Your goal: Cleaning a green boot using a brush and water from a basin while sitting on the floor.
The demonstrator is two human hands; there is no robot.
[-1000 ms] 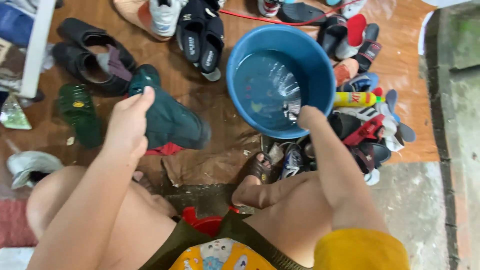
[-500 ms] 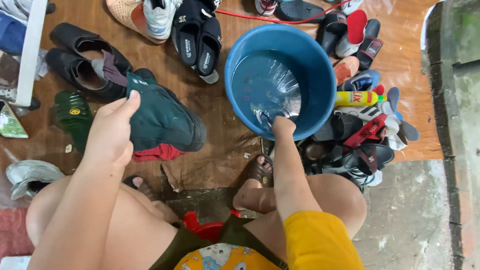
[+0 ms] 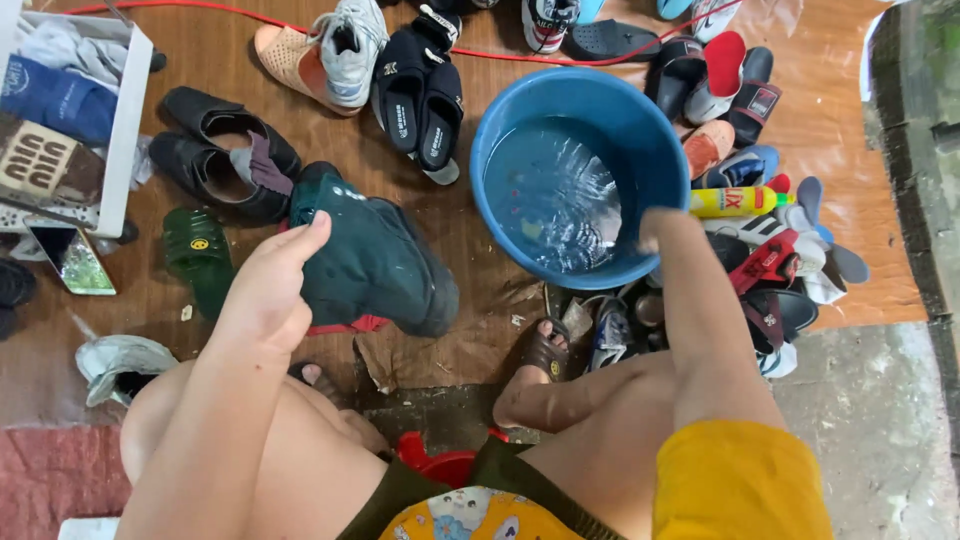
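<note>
Left hand (image 3: 270, 285), grip closed on dark green shoe (image 3: 375, 265). Right hand (image 3: 655, 225) at blue basin (image 3: 665, 150) rim, grip hidden. Wet brown floor (image 3: 215, 75), shoes scattered.

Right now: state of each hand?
Left hand: closed on the dark green shoe.
Right hand: at the blue basin rim, grip cannot be told.

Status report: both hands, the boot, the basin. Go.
Left hand gripping dark green boot. Right hand at blue basin rim; grip unclear. Shoes crowd the right side.
</note>
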